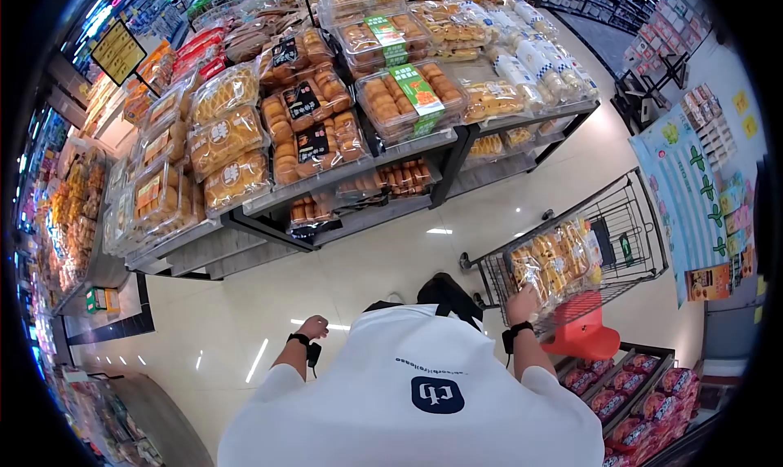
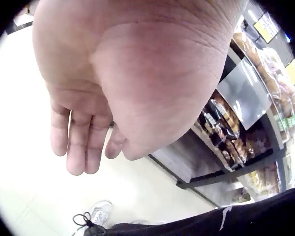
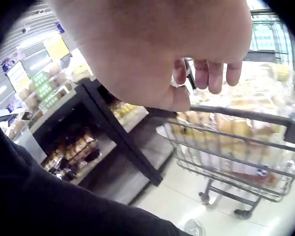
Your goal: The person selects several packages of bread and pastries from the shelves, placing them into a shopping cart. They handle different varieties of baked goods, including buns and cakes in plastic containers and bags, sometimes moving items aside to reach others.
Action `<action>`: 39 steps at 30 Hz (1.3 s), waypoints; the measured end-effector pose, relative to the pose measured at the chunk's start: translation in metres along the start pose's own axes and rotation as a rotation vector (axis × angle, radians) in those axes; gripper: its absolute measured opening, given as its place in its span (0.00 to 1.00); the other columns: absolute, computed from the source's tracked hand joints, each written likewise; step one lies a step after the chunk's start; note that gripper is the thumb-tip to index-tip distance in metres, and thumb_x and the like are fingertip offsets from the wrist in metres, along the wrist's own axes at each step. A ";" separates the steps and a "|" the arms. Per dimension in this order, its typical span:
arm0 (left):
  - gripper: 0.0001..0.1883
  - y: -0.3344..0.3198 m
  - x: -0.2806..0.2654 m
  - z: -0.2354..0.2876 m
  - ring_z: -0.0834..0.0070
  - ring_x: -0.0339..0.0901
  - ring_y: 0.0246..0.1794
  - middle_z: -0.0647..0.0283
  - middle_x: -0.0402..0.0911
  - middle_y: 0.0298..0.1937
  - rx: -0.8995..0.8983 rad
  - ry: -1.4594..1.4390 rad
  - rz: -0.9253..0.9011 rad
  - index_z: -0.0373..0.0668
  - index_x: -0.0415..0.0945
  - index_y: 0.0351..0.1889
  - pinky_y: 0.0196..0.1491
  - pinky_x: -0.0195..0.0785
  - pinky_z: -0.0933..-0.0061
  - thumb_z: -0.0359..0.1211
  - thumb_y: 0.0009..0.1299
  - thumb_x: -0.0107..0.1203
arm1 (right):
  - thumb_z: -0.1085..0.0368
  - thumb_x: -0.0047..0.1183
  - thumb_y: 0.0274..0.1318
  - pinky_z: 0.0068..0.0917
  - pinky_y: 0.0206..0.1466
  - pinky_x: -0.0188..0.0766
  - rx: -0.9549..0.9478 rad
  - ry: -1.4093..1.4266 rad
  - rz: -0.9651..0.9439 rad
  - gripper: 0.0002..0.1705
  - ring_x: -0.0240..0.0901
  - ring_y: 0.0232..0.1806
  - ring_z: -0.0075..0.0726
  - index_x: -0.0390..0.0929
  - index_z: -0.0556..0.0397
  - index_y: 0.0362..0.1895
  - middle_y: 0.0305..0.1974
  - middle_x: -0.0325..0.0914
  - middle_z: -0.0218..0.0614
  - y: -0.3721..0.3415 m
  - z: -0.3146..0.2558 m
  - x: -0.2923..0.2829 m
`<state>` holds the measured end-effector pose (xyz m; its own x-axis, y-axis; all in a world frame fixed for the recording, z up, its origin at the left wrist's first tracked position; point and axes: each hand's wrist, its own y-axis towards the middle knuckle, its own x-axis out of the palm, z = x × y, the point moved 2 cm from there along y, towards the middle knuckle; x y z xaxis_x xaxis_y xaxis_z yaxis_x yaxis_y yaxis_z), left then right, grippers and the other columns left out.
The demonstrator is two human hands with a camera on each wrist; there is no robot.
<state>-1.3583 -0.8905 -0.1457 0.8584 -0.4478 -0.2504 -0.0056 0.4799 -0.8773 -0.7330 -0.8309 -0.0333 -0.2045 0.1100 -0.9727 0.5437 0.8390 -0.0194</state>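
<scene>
My left hand (image 1: 313, 327) hangs over the floor at the lower left of the head view. Its fingers (image 2: 81, 142) are loosely bent in the left wrist view, with nothing in them. My right hand (image 1: 522, 304) is at the near side of a wire shopping cart (image 1: 652, 214), beside clear packs of bread (image 1: 555, 259) in it. In the right wrist view the right hand (image 3: 162, 49) is above the cart's dark rim (image 3: 241, 114), fingers loosely bent downward; whether they touch the rim or a pack I cannot tell.
A long display table (image 1: 342, 169) bears many packs of bread and pastries ahead, with a lower shelf beneath. At the lower right stand crates of pink-wrapped goods (image 1: 628, 393) and a red plastic piece (image 1: 583, 332) by the cart. More shelving (image 1: 147, 402) lies at the lower left.
</scene>
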 end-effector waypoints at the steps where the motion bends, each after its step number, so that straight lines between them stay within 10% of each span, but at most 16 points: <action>1: 0.16 -0.001 0.000 0.010 0.75 0.80 0.32 0.58 0.83 0.36 0.003 -0.002 0.002 0.40 0.73 0.47 0.33 0.72 0.74 0.41 0.69 0.48 | 0.73 0.51 0.47 0.48 0.50 0.68 -0.003 0.002 0.003 0.19 0.69 0.49 0.58 0.70 0.58 0.48 0.45 0.70 0.53 0.012 -0.007 0.004; 11: 0.14 -0.002 -0.054 0.199 0.71 0.80 0.32 0.57 0.82 0.34 0.498 0.030 0.357 0.36 0.76 0.46 0.38 0.73 0.71 0.35 0.70 0.49 | 0.73 0.49 0.55 0.36 0.47 0.71 -0.451 0.672 -0.111 0.09 0.73 0.42 0.49 0.76 0.59 0.41 0.38 0.74 0.48 0.196 -0.175 0.005; 19: 0.12 -0.037 -0.108 0.419 0.75 0.79 0.35 0.60 0.82 0.37 0.711 -0.054 0.605 0.35 0.74 0.51 0.41 0.73 0.75 0.31 0.73 0.50 | 0.73 0.48 0.61 0.19 0.38 0.70 -0.491 1.159 -0.274 0.09 0.71 0.32 0.19 0.77 0.57 0.45 0.36 0.78 0.30 0.362 -0.337 -0.055; 39: 0.18 -0.087 -0.292 0.722 0.73 0.75 0.44 0.60 0.73 0.46 1.047 -0.853 0.644 0.37 0.64 0.58 0.45 0.72 0.73 0.34 0.74 0.50 | 0.56 0.53 0.62 0.33 0.46 0.74 -0.388 1.387 -1.007 0.30 0.71 0.45 0.35 0.61 0.61 0.60 0.47 0.69 0.39 0.564 -0.589 -0.185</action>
<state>-1.2383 -0.2568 0.2992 0.8874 0.4316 0.1621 -0.4458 0.8929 0.0628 -0.8680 -0.0645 0.2722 -0.9018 -0.3262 0.2836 -0.3848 0.9046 -0.1834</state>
